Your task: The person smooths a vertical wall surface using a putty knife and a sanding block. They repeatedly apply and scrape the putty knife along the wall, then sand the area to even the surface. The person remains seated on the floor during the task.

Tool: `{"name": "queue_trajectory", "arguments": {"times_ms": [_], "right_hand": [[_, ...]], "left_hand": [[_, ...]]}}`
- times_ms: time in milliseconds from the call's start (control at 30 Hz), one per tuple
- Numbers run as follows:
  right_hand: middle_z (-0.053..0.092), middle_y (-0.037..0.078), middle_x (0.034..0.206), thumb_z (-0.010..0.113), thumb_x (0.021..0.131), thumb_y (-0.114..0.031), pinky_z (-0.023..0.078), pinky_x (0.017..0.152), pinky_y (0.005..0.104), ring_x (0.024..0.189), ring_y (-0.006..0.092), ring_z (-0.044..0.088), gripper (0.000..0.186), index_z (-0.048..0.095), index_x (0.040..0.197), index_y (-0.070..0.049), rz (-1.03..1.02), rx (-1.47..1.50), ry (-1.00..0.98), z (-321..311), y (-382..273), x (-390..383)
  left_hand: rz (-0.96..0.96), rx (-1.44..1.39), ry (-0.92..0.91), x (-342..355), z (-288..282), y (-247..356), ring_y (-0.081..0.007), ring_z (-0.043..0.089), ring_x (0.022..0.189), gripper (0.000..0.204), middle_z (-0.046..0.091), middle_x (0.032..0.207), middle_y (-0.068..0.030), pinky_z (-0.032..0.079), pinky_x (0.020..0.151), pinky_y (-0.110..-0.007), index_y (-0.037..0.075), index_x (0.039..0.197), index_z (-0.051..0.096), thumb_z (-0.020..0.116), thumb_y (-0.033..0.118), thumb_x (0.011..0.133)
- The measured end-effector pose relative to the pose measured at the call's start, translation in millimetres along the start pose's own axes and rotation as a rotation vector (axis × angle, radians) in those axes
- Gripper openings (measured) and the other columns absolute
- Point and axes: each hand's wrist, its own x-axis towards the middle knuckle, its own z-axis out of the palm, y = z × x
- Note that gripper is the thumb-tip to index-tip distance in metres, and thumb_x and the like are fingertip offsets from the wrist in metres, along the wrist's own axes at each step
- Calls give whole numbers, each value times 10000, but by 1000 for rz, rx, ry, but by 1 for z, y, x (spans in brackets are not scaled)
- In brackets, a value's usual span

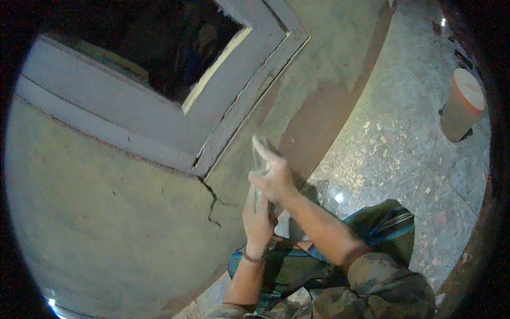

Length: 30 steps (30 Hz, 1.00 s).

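Position: your right hand lies over the fingers of your left hand, both close in front of the wall. The right index finger is extended, and the left fingers lie straight beneath the right palm. A thin pale edge shows along the right-hand fingers; it is too blurred to identify. Whether either hand pinches it, or whether the fingertips touch the wall, cannot be told from this view.

Work area: the wall lies directly behind the grip. The window frame is up and to the left of it, the crack just to its left, and the brown patch up and to its right.

Procedure: the step appears to be close handwork on the wall surface.
1. Brace the lower hand and let the upper hand guide.
2. Apply light, even pressure, with the fingers flat.
3. Use short strokes parallel to the frame edge.
4. Ease off near the crack; its edges may break away.

Caution: both hands look dusty, so the grip may slip. Flakes litter the floor to the right of the grip; place your feet with care.
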Motion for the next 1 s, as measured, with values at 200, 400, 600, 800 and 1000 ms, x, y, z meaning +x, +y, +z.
{"name": "queue_trajectory", "arguments": {"times_ms": [200, 400, 600, 800, 1000], "right_hand": [[372, 277, 1581, 600, 760, 25, 283, 1178, 297, 1492, 242, 314, 799, 350, 1512, 122, -138, -102, 58, -4, -7, 6], [423, 249, 1563, 594, 759, 9, 329, 1160, 297, 1429, 220, 421, 786, 382, 1510, 98, -231, -207, 93, -11, -6, 14], [442, 234, 1554, 588, 750, 26, 418, 1076, 279, 1302, 215, 557, 800, 383, 1523, 71, -194, -349, 71, -11, 0, 16], [487, 257, 1505, 577, 764, 48, 328, 1141, 287, 1423, 233, 409, 800, 358, 1533, 75, 30, -28, 17, -11, -7, 18], [442, 259, 1541, 607, 759, 32, 300, 1183, 317, 1472, 242, 357, 795, 360, 1509, 121, -14, -237, -33, -6, -15, 18]], "left_hand": [[-530, -329, -131, 1, -4, 19, -104, 537, 711, 486, 653, 989, -72, 435, 627, -264, -36, 1419, 511, 472, 289, 1060], [-353, -284, -62, 16, 4, 28, -78, 507, 671, 494, 610, 875, -39, 411, 597, -254, -32, 1439, 492, 474, 292, 1067], [-325, -250, -17, 8, 3, 17, -104, 539, 694, 510, 622, 900, -50, 436, 606, -269, -27, 1433, 502, 458, 331, 1072], [-490, -357, -116, 17, 8, 17, -108, 549, 692, 480, 618, 848, -51, 436, 595, -271, -14, 1388, 541, 476, 332, 1062], [-348, -317, -84, 18, 2, 21, -69, 451, 620, 478, 579, 884, -29, 362, 515, -254, -35, 1400, 520, 454, 305, 1071]]}}
